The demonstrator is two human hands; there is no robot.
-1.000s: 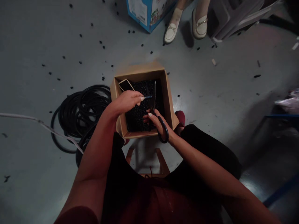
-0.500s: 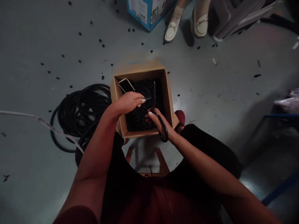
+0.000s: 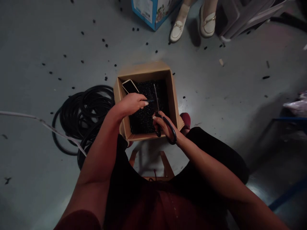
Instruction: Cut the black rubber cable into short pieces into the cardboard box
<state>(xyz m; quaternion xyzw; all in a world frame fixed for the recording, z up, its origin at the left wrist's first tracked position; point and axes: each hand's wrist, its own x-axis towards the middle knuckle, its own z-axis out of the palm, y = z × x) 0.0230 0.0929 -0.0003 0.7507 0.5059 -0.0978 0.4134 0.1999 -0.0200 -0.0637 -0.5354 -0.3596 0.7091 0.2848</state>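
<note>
My left hand (image 3: 134,103) is closed over the cardboard box (image 3: 176,105), pinching a short dark ribbed strip (image 3: 150,101) whose end sticks out to the right. In my right hand (image 3: 164,125) is a pair of scissors (image 3: 156,99) with black handles, the blades pointing away from me. The blades stand beside or across the end of the strip; whether they touch it I cannot tell. Below both hands, the box holds a mass of small black pieces (image 3: 141,119). A phone-like dark slab with a pale edge (image 3: 129,86) leans in its back left corner.
Coiled black hose (image 3: 72,111) lies left of the box, and a pale cable (image 3: 43,121) runs past it. Small black bits are scattered over the grey floor (image 3: 28,95). Another person's shoes (image 3: 177,30), a blue carton (image 3: 145,12) and a grey plastic stool (image 3: 236,16) are at the back.
The scissors have tilted so their tip points further left, and their handles now look more spread. My left hand keeps its pinch on the strip, almost in the same place.
</note>
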